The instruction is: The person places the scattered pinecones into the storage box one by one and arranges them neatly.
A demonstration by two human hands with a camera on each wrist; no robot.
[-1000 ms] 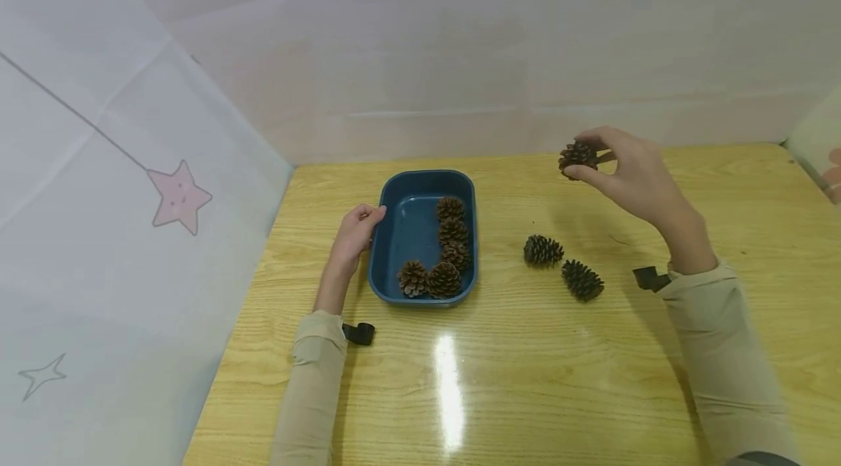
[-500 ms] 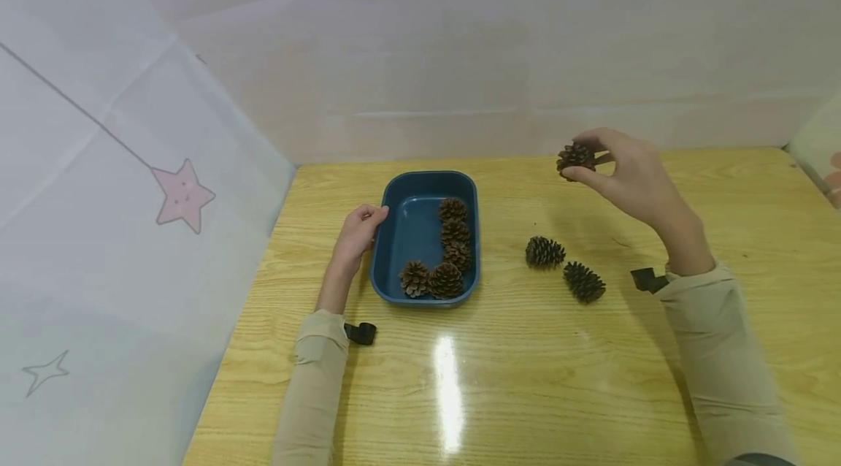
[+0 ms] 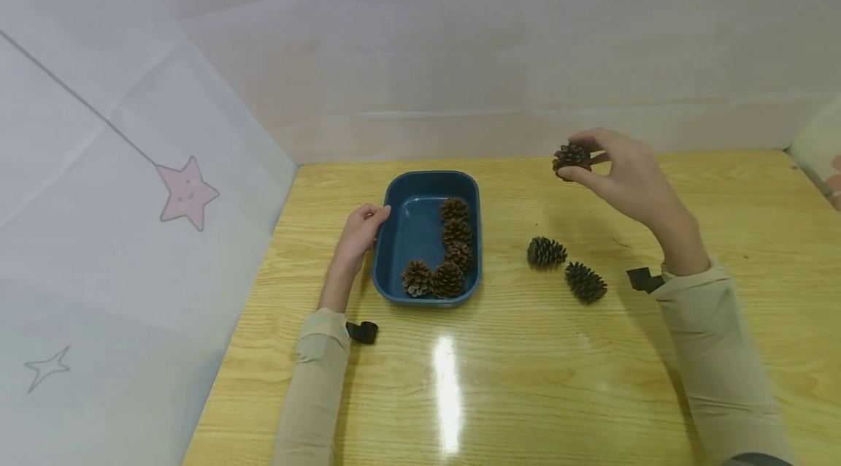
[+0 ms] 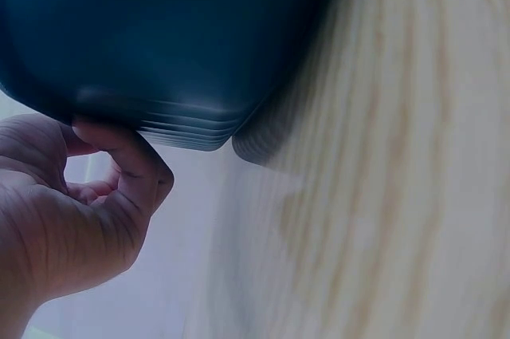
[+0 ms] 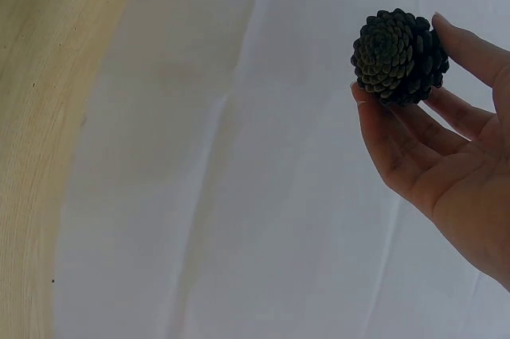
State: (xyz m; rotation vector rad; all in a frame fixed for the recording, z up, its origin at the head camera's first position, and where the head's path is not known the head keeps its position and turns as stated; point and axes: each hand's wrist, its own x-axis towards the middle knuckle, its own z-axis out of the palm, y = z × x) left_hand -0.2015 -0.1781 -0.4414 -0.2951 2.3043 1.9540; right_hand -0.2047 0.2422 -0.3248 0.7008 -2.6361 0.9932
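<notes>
A pine cone (image 3: pixel 571 159) is pinched between the thumb and fingers of my right hand (image 3: pixel 627 177), held up above the table's back right part. The right wrist view shows the same pine cone (image 5: pixel 398 57) at the fingertips, its scaly base facing the camera. My left hand (image 3: pixel 358 234) grips the left rim of a dark blue rectangular tub (image 3: pixel 410 221), thumb on the rim. In the left wrist view, curled fingers (image 4: pixel 131 159) press against the tub's outer wall (image 4: pixel 175 44). Inside the tub several pine cones (image 3: pixel 458 233) line the right side and the near end.
Two darker pine cones, one on its side (image 3: pixel 547 252) and one slanted (image 3: pixel 586 283), lie on the wooden table (image 3: pixel 525 378) to the right of the tub. A pale wall covering (image 3: pixel 420 50) rises behind the table, and another (image 3: pixel 98 269) stands at the left.
My right hand has shifted slightly left with the pine cone in its fingers. The left hand still holds the tub's rim; the head view has drifted a little.
</notes>
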